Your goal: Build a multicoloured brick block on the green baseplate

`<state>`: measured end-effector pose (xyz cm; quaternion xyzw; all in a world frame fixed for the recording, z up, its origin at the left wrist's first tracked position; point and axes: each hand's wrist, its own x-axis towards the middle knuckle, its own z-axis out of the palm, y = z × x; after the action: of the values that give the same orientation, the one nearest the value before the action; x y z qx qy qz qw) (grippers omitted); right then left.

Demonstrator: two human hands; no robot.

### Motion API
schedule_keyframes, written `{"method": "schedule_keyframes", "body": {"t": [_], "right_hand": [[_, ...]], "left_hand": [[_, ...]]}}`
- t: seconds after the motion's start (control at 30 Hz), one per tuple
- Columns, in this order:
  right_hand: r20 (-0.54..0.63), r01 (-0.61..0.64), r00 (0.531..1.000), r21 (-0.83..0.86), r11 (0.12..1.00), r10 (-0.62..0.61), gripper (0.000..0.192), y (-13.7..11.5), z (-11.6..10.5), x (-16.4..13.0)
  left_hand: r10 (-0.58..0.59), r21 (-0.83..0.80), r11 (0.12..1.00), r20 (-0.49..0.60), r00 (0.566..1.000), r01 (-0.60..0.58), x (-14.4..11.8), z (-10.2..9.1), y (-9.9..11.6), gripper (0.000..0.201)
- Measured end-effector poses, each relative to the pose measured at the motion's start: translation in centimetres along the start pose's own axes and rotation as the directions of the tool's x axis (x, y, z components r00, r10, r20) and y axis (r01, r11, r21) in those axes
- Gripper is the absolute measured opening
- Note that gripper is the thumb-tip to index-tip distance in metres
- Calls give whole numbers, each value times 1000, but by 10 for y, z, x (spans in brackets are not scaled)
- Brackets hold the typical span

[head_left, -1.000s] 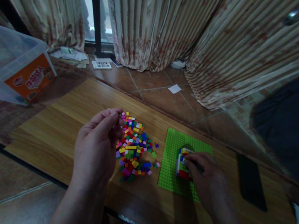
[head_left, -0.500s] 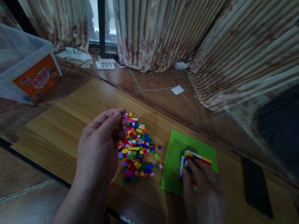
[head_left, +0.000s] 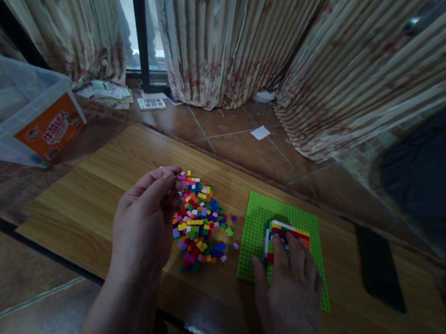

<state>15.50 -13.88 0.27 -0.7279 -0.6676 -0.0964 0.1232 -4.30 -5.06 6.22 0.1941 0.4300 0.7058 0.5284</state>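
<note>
A green studded baseplate (head_left: 252,234) lies on the wooden table, carrying a low structure of coloured toy bricks (head_left: 300,236). Over that structure is my right hand (head_left: 291,274), fingers spread and fingertips at the bricks, thumb apart to the left. To the left of the plate lies a loose pile of small coloured bricks (head_left: 196,230). My left hand (head_left: 150,212) is raised beside the pile's left edge, thumb and fingers pinched together. Whatever may be between those fingertips is hidden or too small to make out.
A clear plastic bin (head_left: 11,116) with an orange label stands at the left. Right of the baseplate lies a flat black object (head_left: 380,268), like a phone. Papers (head_left: 105,92) are on the tiled floor below the patterned curtains (head_left: 227,32).
My right hand has opened from a tighter grip at the structure, its thumb moving left and its fingers spreading. The left hand keeps its pinch. The whole view has shifted slightly.
</note>
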Motion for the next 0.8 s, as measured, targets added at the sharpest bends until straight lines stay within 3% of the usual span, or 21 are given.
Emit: {"method": "schedule_keyframes", "body": {"t": [0.13,0.37,0.5,0.8], "right_hand": [[12,11,1000,49,999,-11,43,5,-3,3],[-125,-31,991,192,981,55,35,7,1,6],[-197,50,980,304,951,11,24,-5,0,11],[-81,106,994,509,854,-75,17,-51,13,13]], "left_hand": [[15,4,1000,5,1000,-15,1,-4,-1,13],[19,-10,1000,11,1000,-19,1,-5,-2,15],[-6,-14,1000,-5,1000,6,1,-1,-2,15],[-19,47,999,27,999,18,4,-3,-1,12]]}}
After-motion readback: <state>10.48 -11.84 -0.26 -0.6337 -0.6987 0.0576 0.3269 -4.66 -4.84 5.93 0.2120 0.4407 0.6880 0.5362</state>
